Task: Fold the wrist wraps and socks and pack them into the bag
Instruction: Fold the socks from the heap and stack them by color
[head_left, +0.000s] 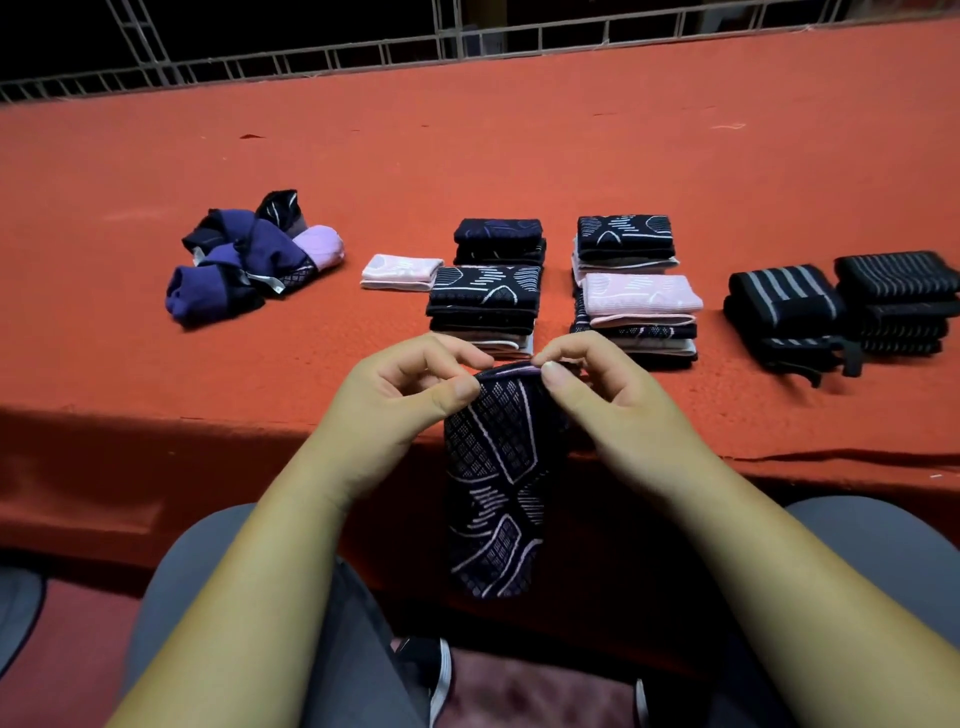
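Observation:
A dark sock (493, 483) with a pale pink grid pattern hangs over the front edge of the red table (467, 156). My left hand (405, 395) and my right hand (597, 395) each pinch its top edge between thumb and fingers. Behind my hands stand stacks of folded socks (485, 299), dark and pink, with more folded socks (636, 301) to the right. One folded pink sock (400, 270) lies alone. Two piles of folded black wrist wraps (784, 312) with grey stripes sit at the far right. No bag is in view.
A heap of loose purple, black and lilac socks (244, 260) lies at the left of the table. A metal railing (467, 47) runs along the far side. My grey-trousered knees (234, 597) and a dark shoe (431, 670) show below the table edge.

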